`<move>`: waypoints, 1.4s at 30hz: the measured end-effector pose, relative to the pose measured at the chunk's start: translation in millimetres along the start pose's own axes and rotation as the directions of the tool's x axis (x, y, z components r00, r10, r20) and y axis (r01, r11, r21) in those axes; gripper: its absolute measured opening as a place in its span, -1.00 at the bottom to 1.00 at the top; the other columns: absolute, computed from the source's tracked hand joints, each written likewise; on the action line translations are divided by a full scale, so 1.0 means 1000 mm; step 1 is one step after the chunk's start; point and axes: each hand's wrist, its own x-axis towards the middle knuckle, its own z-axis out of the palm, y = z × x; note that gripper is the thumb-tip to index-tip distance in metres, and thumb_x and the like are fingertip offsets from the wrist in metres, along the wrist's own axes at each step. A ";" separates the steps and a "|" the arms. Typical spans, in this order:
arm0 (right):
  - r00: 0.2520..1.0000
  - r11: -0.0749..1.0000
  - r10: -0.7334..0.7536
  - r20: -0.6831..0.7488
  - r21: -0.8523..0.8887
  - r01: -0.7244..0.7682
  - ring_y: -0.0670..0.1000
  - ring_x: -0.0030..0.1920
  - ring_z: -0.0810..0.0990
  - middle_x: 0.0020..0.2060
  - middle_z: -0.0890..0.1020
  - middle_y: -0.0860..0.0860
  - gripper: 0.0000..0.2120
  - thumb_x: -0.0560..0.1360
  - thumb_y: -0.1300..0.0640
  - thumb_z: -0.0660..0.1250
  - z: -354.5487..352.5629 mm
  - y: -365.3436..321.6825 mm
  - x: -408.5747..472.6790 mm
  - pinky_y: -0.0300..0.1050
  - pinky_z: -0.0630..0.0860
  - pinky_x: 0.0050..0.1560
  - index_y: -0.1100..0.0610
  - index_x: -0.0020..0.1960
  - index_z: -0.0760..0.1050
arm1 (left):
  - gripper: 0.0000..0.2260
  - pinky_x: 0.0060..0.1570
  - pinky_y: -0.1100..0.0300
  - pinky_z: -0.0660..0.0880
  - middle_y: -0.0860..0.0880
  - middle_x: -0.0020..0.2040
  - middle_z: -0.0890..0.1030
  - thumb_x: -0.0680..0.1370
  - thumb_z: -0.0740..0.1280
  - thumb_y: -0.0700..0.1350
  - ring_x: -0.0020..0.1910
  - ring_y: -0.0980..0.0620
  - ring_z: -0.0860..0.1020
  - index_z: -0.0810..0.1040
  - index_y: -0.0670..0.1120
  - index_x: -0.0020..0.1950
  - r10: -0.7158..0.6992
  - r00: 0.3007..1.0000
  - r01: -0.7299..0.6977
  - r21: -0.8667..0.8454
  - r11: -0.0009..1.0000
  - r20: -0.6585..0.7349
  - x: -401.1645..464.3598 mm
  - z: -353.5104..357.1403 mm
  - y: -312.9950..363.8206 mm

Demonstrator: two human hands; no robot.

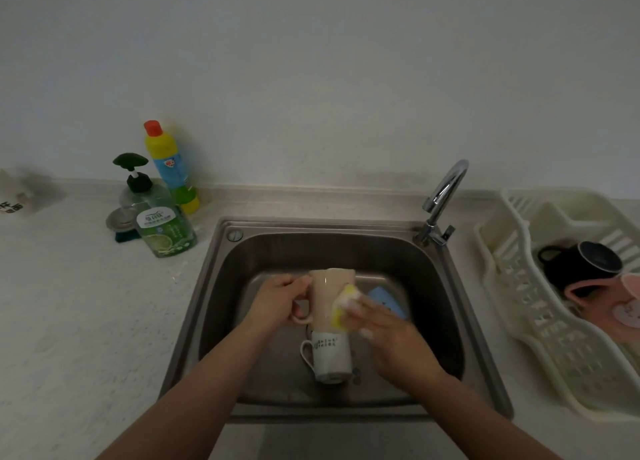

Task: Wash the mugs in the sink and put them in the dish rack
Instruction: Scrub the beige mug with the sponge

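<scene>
You stand at the bench with the steel sink set into it and the white dish rack off to your right. The rack already holds a dark mug lying on its side and a pink mug just beside it. The tap stands at the back right corner of the sink, and no water shows coming from it.

You are in the scrubbing step. Your left hand grips the tan mug by its handle and holds it up over the sink. Your right hand holds the yellow sponge and presses it on the mug's side — there is foam on your fingers.

Under it, a white mug lies on the sink floor, not washed yet by the look of it. A blue thing lies behind your right hand; I cannot tell what it is.

Next, I think you need to rinse the tan mug under the tap, then carry it right to the rack — hold tight, soap makes it slippery.
</scene>
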 end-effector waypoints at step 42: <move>0.987 0.978 -0.128 0.097 -0.151 0.142 0.04 0.40 0.35 0.31 0.53 -0.03 -0.30 0.17 0.19 0.61 0.010 -0.002 0.013 -0.02 0.29 0.39 0.05 0.29 0.53 | -0.83 0.01 -0.18 0.60 -0.11 -0.11 0.67 0.62 0.29 -0.11 -0.10 -0.04 0.64 0.61 -0.18 0.01 -0.021 1.000 0.021 -0.035 0.999 0.016 -0.016 0.011 0.011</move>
